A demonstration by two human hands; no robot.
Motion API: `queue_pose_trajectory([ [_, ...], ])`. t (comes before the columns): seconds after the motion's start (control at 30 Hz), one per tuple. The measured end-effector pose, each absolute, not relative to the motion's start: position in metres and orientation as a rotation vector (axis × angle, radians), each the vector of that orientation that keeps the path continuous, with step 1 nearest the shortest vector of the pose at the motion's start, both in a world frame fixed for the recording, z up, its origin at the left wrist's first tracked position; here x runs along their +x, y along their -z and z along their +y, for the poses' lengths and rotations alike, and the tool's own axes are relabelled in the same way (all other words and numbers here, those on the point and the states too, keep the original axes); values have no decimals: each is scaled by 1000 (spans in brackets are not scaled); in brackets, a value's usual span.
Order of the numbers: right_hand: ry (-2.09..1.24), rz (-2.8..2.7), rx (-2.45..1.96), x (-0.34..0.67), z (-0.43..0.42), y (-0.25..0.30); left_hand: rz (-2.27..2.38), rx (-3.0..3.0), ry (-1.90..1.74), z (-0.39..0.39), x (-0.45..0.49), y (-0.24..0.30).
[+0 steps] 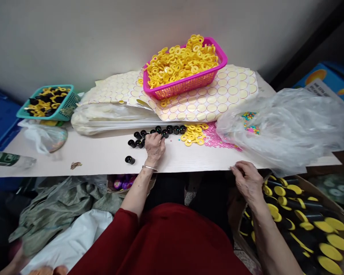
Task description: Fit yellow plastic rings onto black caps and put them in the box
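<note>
My left hand (155, 147) reaches into a cluster of small black cylinders (169, 129), its fingers drawn together and pointing down. Whatever is between the fingertips is hidden by the hand. One black cylinder (130, 160) stands apart, nearer the table's front edge. By that edge, on the right, my right hand (248, 177) has loosely curled fingers with the thumb a little apart, and nothing shows in it. Yellow plastic rings (193, 134) lie right of the cylinders, beside a spread of tiny pink pieces (218, 138).
A pink basket (183, 86) heaped with yellow rings stands on sticker sheets (235, 84) at the back. Clear plastic bags (286, 126) cover the right side. A teal basket (47, 114) and a bottle (11, 159) are left. Below right, a box holds yellow-and-black parts (306, 217).
</note>
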State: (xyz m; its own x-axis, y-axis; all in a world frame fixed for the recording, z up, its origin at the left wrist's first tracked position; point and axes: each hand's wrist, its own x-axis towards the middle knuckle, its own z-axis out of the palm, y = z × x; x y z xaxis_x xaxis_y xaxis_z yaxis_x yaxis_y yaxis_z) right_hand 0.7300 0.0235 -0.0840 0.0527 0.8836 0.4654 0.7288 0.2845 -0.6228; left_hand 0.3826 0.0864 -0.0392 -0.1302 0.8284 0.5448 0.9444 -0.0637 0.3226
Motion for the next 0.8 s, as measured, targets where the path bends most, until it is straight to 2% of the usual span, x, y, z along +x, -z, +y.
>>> queue_pose_trajectory([
  [0.1,-234,-1634,-1505,727,23,72,-1905,-2223,773,109,409,28],
  [0.2,-210,-1550,-1563,736,21,58,-1989,-2241,703,135,435,24],
  [0.4,-204,-1467,-1611,762,19,45,-2070,-2171,892,157,455,33],
  [0.57,-246,-1558,-1603,750,37,51,-2079,-2176,912,154,456,37],
  [0.8,-113,-1614,-1906,737,78,67,-2017,-2087,1184,150,452,31],
])
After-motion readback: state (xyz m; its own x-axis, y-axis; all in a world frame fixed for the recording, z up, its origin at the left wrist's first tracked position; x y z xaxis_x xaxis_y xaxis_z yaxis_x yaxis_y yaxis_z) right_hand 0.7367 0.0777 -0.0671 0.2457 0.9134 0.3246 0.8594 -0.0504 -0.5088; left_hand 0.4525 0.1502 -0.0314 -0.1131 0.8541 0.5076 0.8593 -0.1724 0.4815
